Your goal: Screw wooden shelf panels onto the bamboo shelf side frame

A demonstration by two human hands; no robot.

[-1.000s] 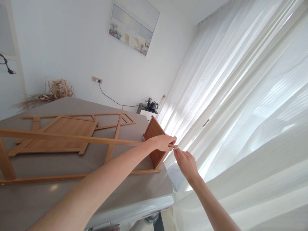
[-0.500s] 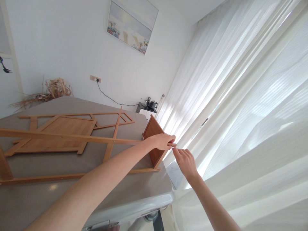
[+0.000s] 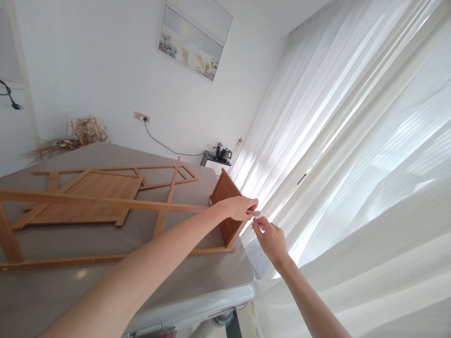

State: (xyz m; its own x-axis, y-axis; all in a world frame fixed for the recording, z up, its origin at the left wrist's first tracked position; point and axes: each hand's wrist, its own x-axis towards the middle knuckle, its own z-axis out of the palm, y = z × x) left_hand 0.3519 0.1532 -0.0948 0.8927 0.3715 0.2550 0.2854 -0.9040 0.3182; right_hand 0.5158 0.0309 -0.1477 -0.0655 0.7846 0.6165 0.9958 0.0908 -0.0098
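Observation:
A wooden frame (image 3: 130,203) with long rails stands on its side on the grey-covered table. My left hand (image 3: 238,208) is wrapped round the right end of its upper rail, by a wooden panel (image 3: 230,218) fixed between the rails. Just below that rail end, my right hand (image 3: 270,238) pinches a small, thin metal hex key (image 3: 252,228) between thumb and fingers. Its upper end meets the underside of the rail; the rest is mostly hidden by the fingers.
Behind the frame lie a loose wooden panel (image 3: 84,197) and a slim ladder-like wooden piece (image 3: 169,183). Dried stalks (image 3: 86,134) rest at the table's back left. A black kettle (image 3: 224,154) stands on a small cabinet. White curtains (image 3: 352,188) hang close on the right.
My right hand has turned and its fingers have shifted round the hex key, which now shows below the fingertips. My left hand keeps its hold on the rail end.

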